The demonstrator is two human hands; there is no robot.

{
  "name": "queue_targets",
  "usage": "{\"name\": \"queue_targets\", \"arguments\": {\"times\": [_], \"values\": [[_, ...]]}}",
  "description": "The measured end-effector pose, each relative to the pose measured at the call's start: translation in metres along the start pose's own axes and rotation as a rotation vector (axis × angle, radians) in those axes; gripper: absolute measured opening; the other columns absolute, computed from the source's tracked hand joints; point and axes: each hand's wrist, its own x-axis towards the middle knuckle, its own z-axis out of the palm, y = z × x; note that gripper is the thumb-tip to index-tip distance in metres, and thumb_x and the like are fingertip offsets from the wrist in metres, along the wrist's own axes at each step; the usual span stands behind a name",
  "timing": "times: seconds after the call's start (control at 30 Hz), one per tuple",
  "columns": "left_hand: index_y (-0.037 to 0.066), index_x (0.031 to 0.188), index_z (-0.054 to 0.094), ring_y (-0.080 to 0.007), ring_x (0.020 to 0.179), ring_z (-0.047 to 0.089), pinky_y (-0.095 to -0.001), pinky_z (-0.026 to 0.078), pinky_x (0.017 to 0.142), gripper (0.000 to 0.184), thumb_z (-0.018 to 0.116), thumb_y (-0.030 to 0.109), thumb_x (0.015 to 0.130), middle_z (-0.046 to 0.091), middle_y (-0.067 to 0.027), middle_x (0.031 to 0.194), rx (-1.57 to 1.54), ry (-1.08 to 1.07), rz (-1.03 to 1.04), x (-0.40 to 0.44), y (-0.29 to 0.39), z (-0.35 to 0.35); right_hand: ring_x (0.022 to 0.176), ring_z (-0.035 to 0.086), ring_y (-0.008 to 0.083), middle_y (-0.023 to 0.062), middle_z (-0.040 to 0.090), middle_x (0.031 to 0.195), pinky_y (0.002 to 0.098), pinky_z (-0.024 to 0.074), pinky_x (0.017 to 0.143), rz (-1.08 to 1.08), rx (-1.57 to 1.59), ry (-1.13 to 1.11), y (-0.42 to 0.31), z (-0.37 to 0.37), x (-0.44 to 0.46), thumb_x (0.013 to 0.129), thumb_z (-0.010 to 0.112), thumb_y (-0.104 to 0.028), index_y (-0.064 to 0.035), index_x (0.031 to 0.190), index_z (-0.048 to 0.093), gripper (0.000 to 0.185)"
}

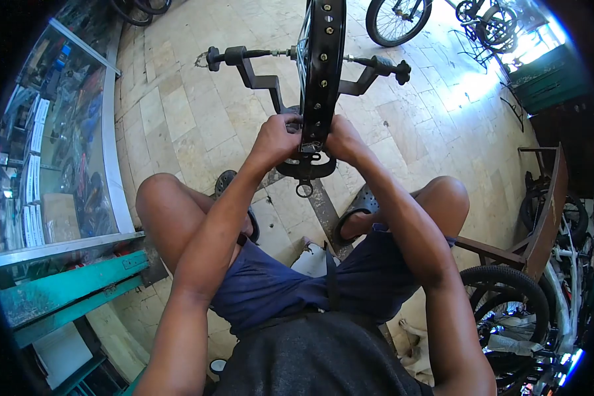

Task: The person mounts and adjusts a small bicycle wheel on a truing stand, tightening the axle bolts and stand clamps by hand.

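A black bicycle wheel rim (323, 72) with a row of brass-coloured nipple ends stands upright in front of me, its spokes and hub seen edge-on. It is mounted by its axle in a dark truing stand (264, 82). My left hand (277, 140) is closed at the rim's left side, its fingers curled in by the spokes. Gripping the right side is my right hand (344, 138), with most fingers hidden behind the rim. Just below the hands is the stand's lower bracket (305, 169), with a ring (304, 190) hanging from it.
A glass display case (66, 145) stands at left above a teal drawer (72, 290). Bicycles (399, 20) are at the back. A rusty metal frame (548, 211), a tyre (508, 297) and bike parts crowd the right. A light-furred animal (416, 346) lies behind my right side.
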Motion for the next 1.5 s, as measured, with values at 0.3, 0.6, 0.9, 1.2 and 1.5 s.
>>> {"name": "queue_targets", "arguments": {"times": [0.3, 0.6, 0.9, 1.2, 1.5], "values": [[-0.003, 0.101, 0.073, -0.0129, 0.074, 0.069, -0.0280, 0.054, 0.064, 0.027, 0.079, 0.017, 0.084, 0.072, -0.0061, 0.086, -0.005, -0.047, 0.056, -0.001, 0.000, -0.004, 0.102, 0.070, 0.0402, 0.0253, 0.072, 0.104, 0.0443, 0.0536, 0.093, 0.077, 0.033, 0.114, -0.002, 0.008, -0.009, 0.091, 0.063, -0.014, -0.0026, 0.114, 0.074, 0.027], [-0.003, 0.109, 0.071, -0.0120, 0.079, 0.069, -0.0287, 0.056, 0.070, 0.028, 0.075, 0.014, 0.087, 0.074, -0.0071, 0.091, -0.071, -0.102, 0.113, 0.002, -0.007, -0.008, 0.098, 0.069, 0.0428, 0.0271, 0.071, 0.098, 0.0464, 0.0545, 0.089, 0.016, -0.082, 0.104, -0.024, -0.003, -0.024, 0.090, 0.061, -0.014, -0.0010, 0.109, 0.074, 0.026], [-0.003, 0.101, 0.073, -0.0120, 0.076, 0.067, -0.0309, 0.054, 0.066, 0.023, 0.074, 0.013, 0.084, 0.073, -0.0059, 0.086, 0.070, -0.096, 0.176, 0.003, -0.004, -0.009, 0.091, 0.072, 0.0399, 0.0272, 0.071, 0.092, 0.0444, 0.0556, 0.086, 0.116, -0.056, 0.136, -0.032, -0.004, -0.024, 0.088, 0.065, -0.016, -0.0009, 0.106, 0.076, 0.026], [-0.002, 0.102, 0.073, -0.0151, 0.073, 0.068, -0.0337, 0.054, 0.065, 0.029, 0.076, 0.021, 0.084, 0.073, -0.0058, 0.081, 0.291, -0.034, 0.216, 0.020, -0.016, 0.002, 0.088, 0.073, 0.0371, 0.0261, 0.072, 0.092, 0.0420, 0.0565, 0.083, 0.131, -0.137, 0.105, -0.053, -0.017, -0.031, 0.085, 0.069, -0.016, -0.0014, 0.106, 0.077, 0.026], [0.001, 0.099, 0.073, -0.0122, 0.073, 0.068, -0.0289, 0.052, 0.060, 0.022, 0.074, 0.021, 0.089, 0.071, -0.0045, 0.085, -0.172, -0.104, 0.018, -0.008, 0.015, -0.005, 0.092, 0.073, 0.0366, 0.0273, 0.072, 0.097, 0.0432, 0.0552, 0.085, 0.043, 0.057, 0.085, -0.024, -0.017, -0.016, 0.089, 0.066, -0.018, -0.0008, 0.110, 0.075, 0.029]]}}
